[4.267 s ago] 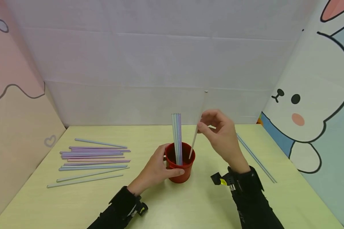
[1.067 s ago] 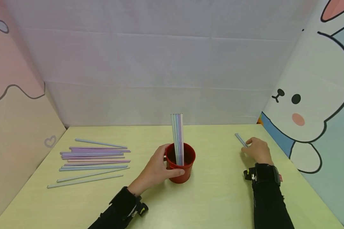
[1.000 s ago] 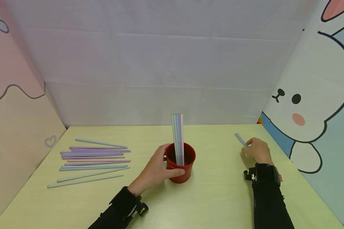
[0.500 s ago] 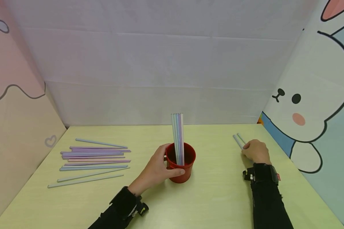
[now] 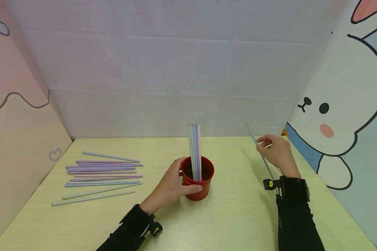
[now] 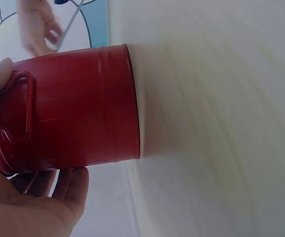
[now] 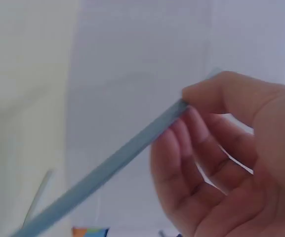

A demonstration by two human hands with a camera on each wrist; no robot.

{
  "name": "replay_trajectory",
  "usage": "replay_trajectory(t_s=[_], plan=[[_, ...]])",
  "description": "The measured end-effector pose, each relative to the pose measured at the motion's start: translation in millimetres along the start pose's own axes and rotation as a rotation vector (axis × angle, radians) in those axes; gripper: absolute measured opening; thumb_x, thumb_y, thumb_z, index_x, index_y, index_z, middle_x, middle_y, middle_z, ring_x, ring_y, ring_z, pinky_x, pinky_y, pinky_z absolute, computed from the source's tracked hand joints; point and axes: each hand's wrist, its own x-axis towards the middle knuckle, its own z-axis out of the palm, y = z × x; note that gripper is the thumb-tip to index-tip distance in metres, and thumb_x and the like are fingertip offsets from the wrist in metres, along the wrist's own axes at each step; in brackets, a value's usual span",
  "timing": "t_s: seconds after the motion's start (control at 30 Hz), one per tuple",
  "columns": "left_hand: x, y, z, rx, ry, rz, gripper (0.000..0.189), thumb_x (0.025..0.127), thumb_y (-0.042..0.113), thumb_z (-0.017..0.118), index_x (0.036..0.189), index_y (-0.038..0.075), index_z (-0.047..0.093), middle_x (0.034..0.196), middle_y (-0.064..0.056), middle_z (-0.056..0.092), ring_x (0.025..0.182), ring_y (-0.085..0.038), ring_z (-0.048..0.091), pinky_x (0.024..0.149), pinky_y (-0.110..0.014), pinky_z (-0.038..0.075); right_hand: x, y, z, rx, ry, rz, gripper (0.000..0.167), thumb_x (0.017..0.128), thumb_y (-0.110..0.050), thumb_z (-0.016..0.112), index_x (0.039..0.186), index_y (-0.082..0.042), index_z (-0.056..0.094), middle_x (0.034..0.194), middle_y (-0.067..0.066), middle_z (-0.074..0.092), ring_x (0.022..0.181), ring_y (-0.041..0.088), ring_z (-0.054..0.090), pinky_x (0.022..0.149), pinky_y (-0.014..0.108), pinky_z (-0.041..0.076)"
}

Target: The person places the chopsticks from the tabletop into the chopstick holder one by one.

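My right hand point(image 5: 278, 153) is pinching a just-lifted straw point(image 7: 102, 171), now free (second straw point(image 7: 38, 196) lying below these fingers point(image 7: 166, 155)); left hand point(image 5: 172, 184) is gripping the cup point(image 6: 78, 111).

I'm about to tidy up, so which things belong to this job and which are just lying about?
In use:
red cup, in the left hand
standing straws inside it
blue straw, pinched by the right hand

Lying about, perhaps spares:
laid-out straws at left
loose straw near the right hand
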Motion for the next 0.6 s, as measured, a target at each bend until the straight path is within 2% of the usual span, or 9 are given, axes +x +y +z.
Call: replay_trajectory(t_s=[0.07, 0.17, 0.3, 0.47, 0.6], plan=[[0.0, -0.1, -0.1, -0.001, 0.000, 0.001, 0.095, 0.081, 0.030, 0.095, 0.157, 0.013, 0.041, 0.149, -0.001, 0.051, 0.137, -0.022, 0.050, 0.110, -0.048, 0.052, -0.9, -17.3, -3.1, 0.054, 0.064, -0.027, 0.027, 0.104, -0.018, 0.065, 0.125, -0.002, 0.071, 0.105, 0.018, 0.072, 0.093, 0.037, 0.069, 0.073, 0.039, 0.052], [0.0, -0.8, -0.2, -0.003, 0.000, 0.005, 0.094, 0.081, 0.030, 0.095, 0.157, 0.013, 0.041, 0.149, -0.001, 0.051, 0.137, -0.022, 0.050, 0.110, -0.048, 0.052, -2.5, -43.7, -5.8, 0.158, 0.162, -0.065, 0.029, 0.104, -0.021, 0.067, 0.128, -0.006, 0.071, 0.107, 0.016, 0.073, 0.092, 0.022, 0.070, 0.076, 0.028, 0.054], [0.3, -2.4, -0.1, -0.004, -0.002, 0.013, 0.094, 0.081, 0.030, 0.095, 0.157, 0.013, 0.042, 0.149, -0.001, 0.051, 0.137, -0.022, 0.050, 0.110, -0.047, 0.052, -6.4, -77.1, -6.6, 0.369, 0.225, -0.124, 0.028, 0.103, -0.018, 0.071, 0.129, -0.006, 0.071, 0.102, 0.008, 0.074, 0.086, 0.007, 0.068, 0.075, 0.013, 0.056], [0.7, -2.8, -0.1, -0.002, -0.003, 0.015, 0.094, 0.081, 0.031, 0.095, 0.156, 0.014, 0.042, 0.149, 0.000, 0.051, 0.137, -0.021, 0.049, 0.109, -0.047, 0.053, -13.7, -109.6, -4.8, 0.622, 0.226, -0.189, 0.026, 0.101, -0.008, 0.073, 0.126, -0.002, 0.069, 0.098, -0.003, 0.073, 0.087, 0.012, 0.072, 0.081, 0.022, 0.062], [0.6, -1.7, -0.3, -0.001, -0.006, 0.008, 0.093, 0.082, 0.031, 0.094, 0.156, 0.014, 0.041, 0.149, 0.000, 0.051, 0.137, -0.022, 0.049, 0.108, -0.048, 0.054, -18.8, -127.4, 0.1, 0.811, 0.212, -0.230, 0.024, 0.098, 0.001, 0.072, 0.122, 0.000, 0.068, 0.098, 0.000, 0.072, 0.087, 0.016, 0.072, 0.082, 0.028, 0.064]])
